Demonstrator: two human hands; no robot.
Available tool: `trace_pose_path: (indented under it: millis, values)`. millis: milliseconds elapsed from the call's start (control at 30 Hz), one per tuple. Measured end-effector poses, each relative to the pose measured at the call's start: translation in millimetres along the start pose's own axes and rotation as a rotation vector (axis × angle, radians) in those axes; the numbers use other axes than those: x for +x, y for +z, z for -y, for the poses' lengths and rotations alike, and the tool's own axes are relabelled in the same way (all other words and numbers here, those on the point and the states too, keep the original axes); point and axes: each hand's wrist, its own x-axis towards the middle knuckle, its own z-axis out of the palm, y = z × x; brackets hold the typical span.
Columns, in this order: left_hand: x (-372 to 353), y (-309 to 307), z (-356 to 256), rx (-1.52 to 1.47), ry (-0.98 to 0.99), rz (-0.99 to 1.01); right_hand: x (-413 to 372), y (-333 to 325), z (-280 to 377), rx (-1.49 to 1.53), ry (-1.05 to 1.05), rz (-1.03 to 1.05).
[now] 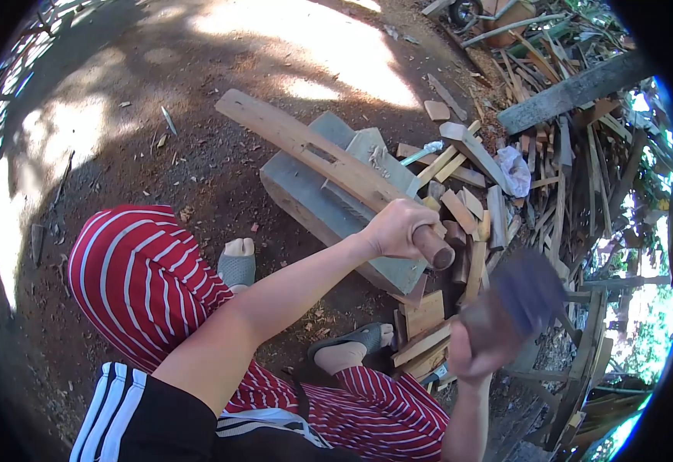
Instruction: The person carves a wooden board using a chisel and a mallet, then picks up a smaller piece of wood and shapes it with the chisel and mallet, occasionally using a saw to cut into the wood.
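The left hand (402, 227) has its fingers wrapped round a handle (434, 250) at the near end of the board (286, 135), which lies across the block (306, 196) and runs toward 10 o'clock, its slot (321, 152) lying that way too. At 5 o'clock from that hand, the right hand (475, 350) clasps the mallet (525, 289), whose blurred head points toward 1 o'clock, apart from the handle. The handle's other end is hidden, so its contact with the wood cannot be told. For a clean blow, the handle's butt, facing 4 o'clock, should stand clear of the knuckles, the mallet should meet it squarely, and the board needs to sit firm against the block
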Motion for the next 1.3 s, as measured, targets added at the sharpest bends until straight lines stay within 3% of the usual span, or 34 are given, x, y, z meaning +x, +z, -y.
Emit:
trace_pose_path:
  millis: [67, 100, 133, 200, 267, 300, 467, 533, 733, 800, 833, 867, 933, 1000, 1067, 1100, 1133, 1200, 1267, 1300]
  values:
    - [1.7, -8.8, -7.6, 0.001, -0.038, 0.071, -15.0, -3.8, -1.1, 0.031, 0.032, 0.106]
    - [2.1, -9.4, -11.0, 0.023, 0.004, 0.026, 3.0, 7.8, -10.8, 0.070, -0.137, 0.109]
    - [2.8, -8.7, -10.0, 0.027, 0.011, 0.024, 0.4, 16.5, -7.4, -0.017, 0.252, 0.362]
    - [4.4, -6.7, -4.5, -0.024, 0.031, 0.005, 6.0, 11.8, -6.4, -0.152, 0.009, 0.213]
    - [4.4, -9.9, -5.7, 0.002, 0.013, 0.010, 5.4, -1.1, 7.8, 0.041, -0.062, 0.048]
    - [3.6, -10.7, -5.8, 0.025, 0.006, 0.021, 0.9, -19.9, 13.1, -0.033, 0.017, 0.277]
    - [3.8, 0.6, -1.5, -0.005, 0.013, -0.022, 10.3, 12.8, -7.3, -0.103, 0.120, 0.328]
    - [1.4, -2.8, -5.4, -0.014, -0.024, -0.031, 17.8, 8.4, 8.8, 0.011, -0.077, 0.079]
    - [8.2, -4.7, -3.5, -0.038, -0.022, -0.015, 14.5, 17.4, -13.1, -0.101, 0.034, 0.303]
    - [4.5, -2.1, -2.4, -0.017, 0.023, -0.035, 22.5, 6.3, 4.0, -0.020, -0.142, 0.020]
    - [5.3, -3.7, -1.1, -0.008, 0.008, -0.043, 17.7, -3.3, 0.2, -0.086, -0.308, 0.146]
    - [5.4, -5.6, -1.5, -0.001, -0.006, -0.047, -11.3, 3.4, -25.5, -0.073, -0.244, 0.117]
    - [5.4, -6.4, 2.0, -0.031, -0.004, -0.003, 9.5, 22.8, -13.0, -0.125, 0.036, 0.260]
    - [9.2, -3.1, 10.6, 0.013, -0.085, 0.006, 14.6, 15.6, -11.5, -0.106, 0.054, 0.290]
    - [10.1, -5.9, 0.6, -0.016, -0.056, -0.021, 18.7, 6.2, 4.8, 0.030, -0.129, -0.004]
    - [11.8, -9.0, -1.8, -0.041, -0.011, -0.049, -4.4, -7.2, -15.1, -0.121, -0.171, 0.344]
    - [9.9, -8.8, 0.8, -0.046, -0.018, -0.036, -6.7, 5.6, -20.5, -0.119, -0.156, 0.344]
    - [11.0, -8.1, 4.6, -0.082, -0.130, 0.003, -1.0, 28.3, -25.1, -0.050, 0.174, 0.271]
    - [20.3, -9.5, 11.8, -0.042, -0.098, 0.007, 8.9, 24.6, -17.3, -0.077, 0.145, 0.281]
    - [16.5, -10.1, 0.5, -0.041, -0.141, 0.000, 5.4, 26.1, -11.7, 0.125, 0.226, 0.149]
